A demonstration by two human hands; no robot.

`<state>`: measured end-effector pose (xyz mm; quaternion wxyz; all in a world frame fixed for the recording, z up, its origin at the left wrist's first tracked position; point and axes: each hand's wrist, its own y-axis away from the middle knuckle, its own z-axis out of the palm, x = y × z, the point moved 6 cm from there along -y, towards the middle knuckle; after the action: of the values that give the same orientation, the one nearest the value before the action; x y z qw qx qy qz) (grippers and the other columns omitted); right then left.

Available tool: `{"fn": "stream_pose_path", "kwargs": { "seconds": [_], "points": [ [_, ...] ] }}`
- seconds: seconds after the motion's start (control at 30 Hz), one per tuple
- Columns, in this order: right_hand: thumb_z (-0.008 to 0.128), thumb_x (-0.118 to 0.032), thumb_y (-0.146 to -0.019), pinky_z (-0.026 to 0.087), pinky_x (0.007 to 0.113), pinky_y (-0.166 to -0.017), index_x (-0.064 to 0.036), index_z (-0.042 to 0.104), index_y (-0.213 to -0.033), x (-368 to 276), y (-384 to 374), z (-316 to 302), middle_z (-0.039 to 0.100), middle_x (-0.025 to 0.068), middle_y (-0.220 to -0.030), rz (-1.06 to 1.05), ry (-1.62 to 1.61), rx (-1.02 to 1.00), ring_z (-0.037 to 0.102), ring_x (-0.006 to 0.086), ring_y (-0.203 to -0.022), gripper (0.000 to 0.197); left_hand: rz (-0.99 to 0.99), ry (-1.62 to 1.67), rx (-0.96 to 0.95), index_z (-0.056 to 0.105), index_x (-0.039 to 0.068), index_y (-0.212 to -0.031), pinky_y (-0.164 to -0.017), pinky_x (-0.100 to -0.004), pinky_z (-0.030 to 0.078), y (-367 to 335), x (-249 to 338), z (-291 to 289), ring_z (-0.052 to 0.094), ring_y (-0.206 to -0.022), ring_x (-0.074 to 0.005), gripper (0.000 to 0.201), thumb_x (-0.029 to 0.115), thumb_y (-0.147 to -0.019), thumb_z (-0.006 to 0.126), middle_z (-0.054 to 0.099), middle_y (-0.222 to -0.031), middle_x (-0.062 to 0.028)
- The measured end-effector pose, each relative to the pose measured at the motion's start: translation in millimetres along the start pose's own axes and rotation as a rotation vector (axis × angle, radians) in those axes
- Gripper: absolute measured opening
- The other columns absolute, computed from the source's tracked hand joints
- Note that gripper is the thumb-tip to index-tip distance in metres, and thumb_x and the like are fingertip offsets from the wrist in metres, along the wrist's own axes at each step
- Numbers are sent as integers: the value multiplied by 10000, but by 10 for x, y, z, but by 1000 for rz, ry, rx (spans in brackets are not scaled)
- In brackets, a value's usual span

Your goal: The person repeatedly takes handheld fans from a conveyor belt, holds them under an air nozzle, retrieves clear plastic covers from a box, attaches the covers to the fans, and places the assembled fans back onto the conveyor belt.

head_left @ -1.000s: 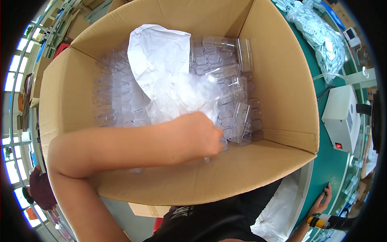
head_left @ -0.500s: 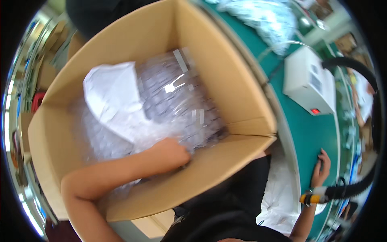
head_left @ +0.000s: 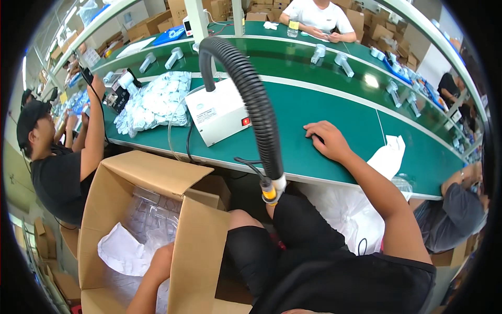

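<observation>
My left hand (head_left: 163, 260) reaches into a cardboard box (head_left: 201, 246) at the lower left. It is closed on a crumpled, translucent plastic bag (head_left: 156, 238); its fingertips are mostly hidden. White crumpled sheeting (head_left: 121, 251) spreads out beside the bag. Under and behind these lie several clear plastic trays (head_left: 157, 214), filling the bottom of the box. Over on the green workbench (head_left: 293, 104), my right hand (head_left: 328, 140) rests with fingers loosely bent and thumb apart, holding nothing.
A white machine (head_left: 219, 112) with a red switch and a black ribbed hose (head_left: 256, 99) stand ahead. To its left lies a bag of pale blue parts (head_left: 157, 102). White paper (head_left: 387, 157) is beyond my right forearm. Other people sit left, right and across a conveyor carrying pale blue devices (head_left: 343, 64).
The view has swung up and to the right, so the box now sits lower left and the bench fills the middle. My left hand stays in the box, my right on the bench.
</observation>
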<state>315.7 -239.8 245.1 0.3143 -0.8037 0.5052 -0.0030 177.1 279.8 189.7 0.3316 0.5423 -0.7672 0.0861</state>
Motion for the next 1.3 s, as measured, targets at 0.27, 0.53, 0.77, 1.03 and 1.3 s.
{"fn": "stream_pose_path", "kwargs": {
  "seconds": [0.27, 0.53, 0.77, 1.03, 1.3],
  "points": [
    [571, 2, -772, 491, 392, -903, -52, 634, -912, -41, 5, 19, 683, 116, -1110, -73, -34, 37, 620, 304, -1033, 163, 125, 11, 553, 460, 19, -728, -645, -319, 421, 382, 93, -1015, 466, -705, -150, 178, 66, -781, 624, 473, -704, -72],
    [572, -2, -802, 491, 371, -895, -54, 644, -971, -70, 21, 52, 682, 108, -1098, -100, -70, 59, 623, 284, -1014, 191, -55, 250, 922, 400, 64, -697, -560, -233, 316, 1328, 1019, -1437, 361, -641, -37, 225, 11, -797, 594, 398, -659, 47],
    [713, -338, -828, 466, 376, -939, 30, 613, -1119, -986, 471, -927, 657, 142, -1105, -174, -818, 283, 605, 259, -1092, 480, 329, 170, 915, 500, 69, -652, -640, -320, 459, 1433, 2215, -481, 572, -705, -173, 230, -27, -717, 699, 579, -719, -58],
    [911, -332, -613, 377, 395, -1064, -38, 156, -1525, -2203, 1224, 115, 359, 203, -1490, -10, -1483, -607, 451, 365, -1312, 1220, 512, 499, 659, 445, 33, -651, -553, -285, 400, -67, 2982, 884, 499, -610, -199, 246, -75, -728, 652, 535, -741, -87],
    [674, -188, -754, 529, 446, -671, -36, 595, -1019, -1453, 1707, 419, 677, 193, -853, 228, -765, -385, 642, 407, -774, 316, 317, 704, 617, 459, 43, -723, -670, -267, 416, -633, 2785, 1626, 508, -733, -156, 238, -62, -800, 658, 525, -813, -63]
  ]
}}
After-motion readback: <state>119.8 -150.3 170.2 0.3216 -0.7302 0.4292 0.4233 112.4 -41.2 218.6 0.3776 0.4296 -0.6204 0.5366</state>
